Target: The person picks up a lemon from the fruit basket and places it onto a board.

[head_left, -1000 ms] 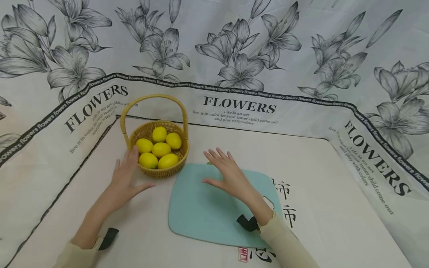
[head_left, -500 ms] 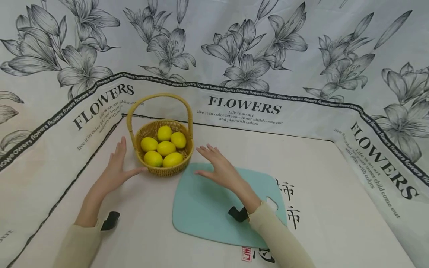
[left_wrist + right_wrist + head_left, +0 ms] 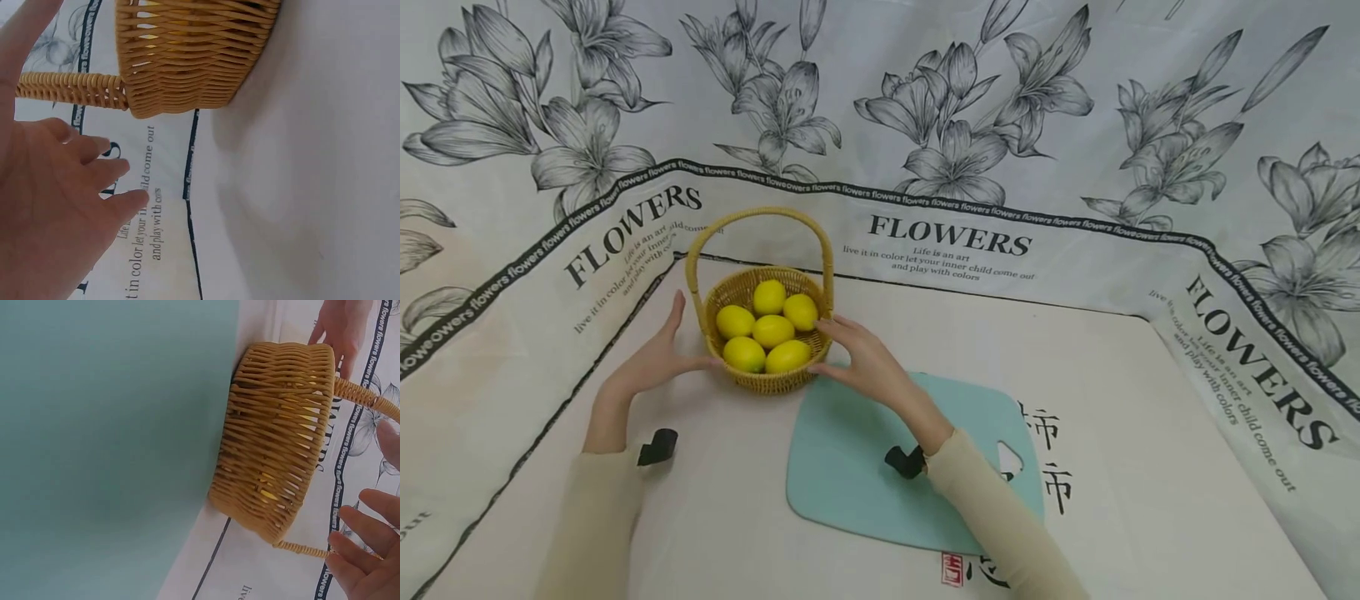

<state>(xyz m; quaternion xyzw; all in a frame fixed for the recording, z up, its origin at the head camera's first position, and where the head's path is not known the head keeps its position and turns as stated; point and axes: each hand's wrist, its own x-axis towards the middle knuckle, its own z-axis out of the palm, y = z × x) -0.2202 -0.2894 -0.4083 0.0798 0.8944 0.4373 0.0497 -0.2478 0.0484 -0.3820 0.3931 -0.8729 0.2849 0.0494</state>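
Note:
Several yellow lemons (image 3: 772,332) lie in a round wicker basket (image 3: 775,383) with a tall arched handle (image 3: 760,212). My left hand (image 3: 651,360) is at the basket's left side, fingers spread and thumb towards its rim. At the right side is my right hand (image 3: 868,360), its fingers extended near the rim, overlapping its edge in the head view. Whether either hand touches the wicker is hard to tell. The left wrist view shows the left palm (image 3: 56,212) below the woven wall (image 3: 194,69). In the right wrist view, the right fingers (image 3: 369,531) lie beside the handle, apart from the wall.
A light blue cutting board (image 3: 850,467) lies right of and in front of the basket, partly under my right forearm. The white tablecloth (image 3: 722,517) bears black characters (image 3: 1058,485). Flower-printed cloth (image 3: 955,158) hangs behind. A black camera mount (image 3: 658,447) is at my left wrist.
My right hand has moved left from above the board to the basket's side. The left hand moved from in front of the basket to its left side. The basket stays on the table.

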